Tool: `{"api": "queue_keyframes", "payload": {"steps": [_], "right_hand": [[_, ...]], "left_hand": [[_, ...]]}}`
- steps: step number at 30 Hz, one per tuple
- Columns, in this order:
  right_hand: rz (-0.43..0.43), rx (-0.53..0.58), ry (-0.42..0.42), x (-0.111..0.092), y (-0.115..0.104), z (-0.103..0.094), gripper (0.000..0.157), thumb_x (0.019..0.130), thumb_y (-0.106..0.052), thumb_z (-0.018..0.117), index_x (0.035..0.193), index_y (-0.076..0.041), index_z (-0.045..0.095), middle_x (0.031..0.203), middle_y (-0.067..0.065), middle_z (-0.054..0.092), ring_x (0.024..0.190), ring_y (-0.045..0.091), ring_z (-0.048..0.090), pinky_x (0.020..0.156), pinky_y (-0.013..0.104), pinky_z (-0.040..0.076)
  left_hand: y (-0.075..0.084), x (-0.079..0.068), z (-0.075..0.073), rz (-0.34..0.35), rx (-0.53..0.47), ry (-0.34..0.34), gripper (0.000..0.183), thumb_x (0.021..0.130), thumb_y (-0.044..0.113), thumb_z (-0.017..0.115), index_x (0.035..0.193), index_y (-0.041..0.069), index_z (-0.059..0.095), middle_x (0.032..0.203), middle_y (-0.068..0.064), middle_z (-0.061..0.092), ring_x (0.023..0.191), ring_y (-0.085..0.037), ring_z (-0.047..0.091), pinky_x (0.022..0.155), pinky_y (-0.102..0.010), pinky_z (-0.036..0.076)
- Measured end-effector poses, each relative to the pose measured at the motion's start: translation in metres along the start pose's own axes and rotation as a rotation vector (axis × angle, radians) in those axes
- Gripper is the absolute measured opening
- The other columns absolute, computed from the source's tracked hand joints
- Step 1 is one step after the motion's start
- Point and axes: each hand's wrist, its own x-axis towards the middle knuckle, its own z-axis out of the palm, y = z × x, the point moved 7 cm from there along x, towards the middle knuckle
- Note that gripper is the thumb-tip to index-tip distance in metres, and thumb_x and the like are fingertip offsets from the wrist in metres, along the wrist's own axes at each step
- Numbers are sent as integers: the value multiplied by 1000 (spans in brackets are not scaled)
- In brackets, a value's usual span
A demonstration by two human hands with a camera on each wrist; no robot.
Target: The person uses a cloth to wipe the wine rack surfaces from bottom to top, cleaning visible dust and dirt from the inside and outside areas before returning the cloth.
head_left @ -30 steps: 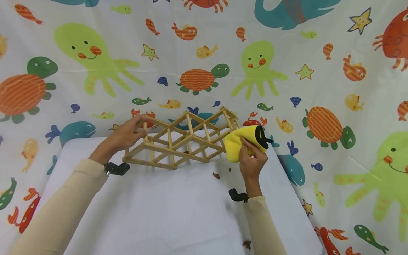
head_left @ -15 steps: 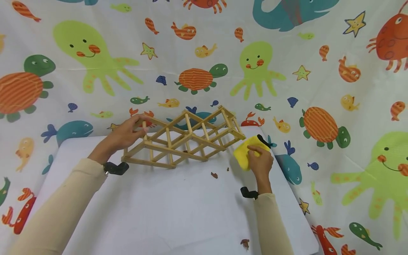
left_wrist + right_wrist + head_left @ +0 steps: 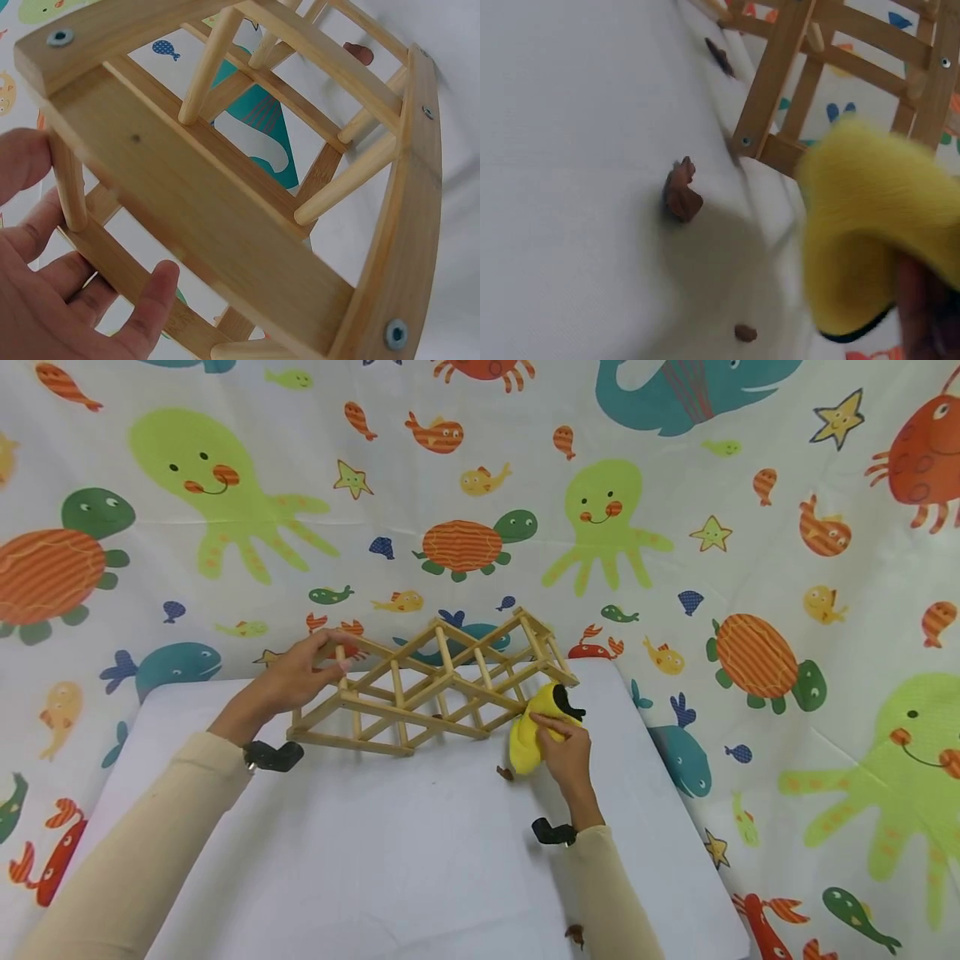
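Note:
A folding wooden wine rack [image 3: 447, 682], a lattice of slats and dowels, stands at the back of the white table. My left hand [image 3: 294, 678] holds its left end; in the left wrist view the thumb and fingers [image 3: 159, 296] lie around an end dowel beside a broad slat [image 3: 202, 210]. My right hand [image 3: 567, 760] pinches a yellow cloth [image 3: 527, 745] with black edging, just in front of the rack's right end. The right wrist view has the cloth [image 3: 877, 187] blurred and close to the rack's corner, hiding much of the hand.
Dry brown scraps lie on the white table [image 3: 390, 860]: one scrap [image 3: 506, 772] beside the cloth, another [image 3: 575, 934] near the right forearm. In the right wrist view a curled scrap [image 3: 682, 193] and a small bit [image 3: 745, 332] show. A patterned sea-animal curtain [image 3: 465, 493] hangs behind.
The yellow cloth came off the rack's right end, moved right and down, then swung back left to below that end. The left hand and rack have stayed put.

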Motion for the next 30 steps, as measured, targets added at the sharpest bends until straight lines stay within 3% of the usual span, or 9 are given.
{"api": "queue_keyframes", "payload": {"steps": [3, 5, 7, 8, 14, 19, 22, 25, 30], "right_hand": [[-66, 62, 70, -4, -9, -7, 30, 99, -5, 67, 120, -19, 82, 128, 3, 78, 101, 11, 69, 76, 15, 58], [-95, 113, 121, -5, -15, -9, 32, 101, -6, 67, 127, -21, 79, 134, 0, 76, 114, 13, 69, 88, 18, 60], [-95, 95, 146, -4, -15, -6, 35, 102, -9, 67, 131, -26, 76, 140, -5, 72, 131, 13, 63, 99, 19, 57], [-82, 63, 144, -4, -13, -2, 36, 102, -10, 67, 131, -28, 76, 141, -6, 72, 130, 14, 64, 95, 18, 58], [46, -212, -6, 1, -2, 8, 38, 93, -12, 67, 125, -27, 79, 137, 6, 73, 114, 20, 66, 81, 19, 55], [106, -291, -122, 9, -12, -4, 31, 91, -16, 67, 116, -24, 84, 138, 8, 73, 108, 25, 61, 77, 29, 52], [88, -222, -44, 7, -15, -10, 31, 92, -14, 66, 114, -24, 85, 133, 7, 73, 99, 26, 62, 74, 29, 55], [51, -113, -4, 3, -13, -1, 36, 94, -10, 65, 120, -27, 83, 135, 5, 73, 96, 22, 64, 74, 24, 56], [47, 28, -159, -8, -21, 30, 37, 96, -7, 62, 122, -23, 82, 134, 5, 74, 91, 12, 64, 68, 19, 55]], "left_hand": [[1, 2, 0, 8, -2, -11, 49, 112, 30, 57, 155, 14, 42, 168, -21, 40, 159, -48, 28, 122, -77, 24], [3, 3, -1, 10, -6, -17, 50, 112, 29, 56, 157, 14, 41, 168, -21, 40, 159, -48, 28, 122, -77, 24], [4, 3, -3, 3, -8, -18, 50, 112, 28, 56, 157, 15, 40, 168, -21, 40, 159, -48, 29, 122, -78, 22], [4, 3, -3, 0, -9, -19, 50, 112, 28, 56, 157, 15, 40, 168, -21, 40, 159, -48, 29, 122, -78, 22], [5, 2, -2, -2, -13, -14, 49, 111, 30, 57, 156, 16, 42, 169, -20, 39, 159, -48, 28, 123, -77, 22], [1, 0, -5, -23, -10, -8, 50, 111, 30, 58, 156, 16, 42, 170, -19, 37, 159, -48, 28, 123, -77, 22], [0, 1, -5, -26, -7, -13, 50, 111, 30, 57, 156, 17, 41, 169, -19, 38, 159, -48, 28, 123, -77, 23], [0, 2, -4, -23, -7, -11, 48, 112, 29, 56, 156, 19, 42, 169, -18, 39, 159, -48, 29, 122, -77, 23], [0, 2, -2, -27, -10, -21, 49, 111, 29, 57, 157, 19, 42, 170, -18, 38, 159, -49, 27, 122, -78, 23]]}}
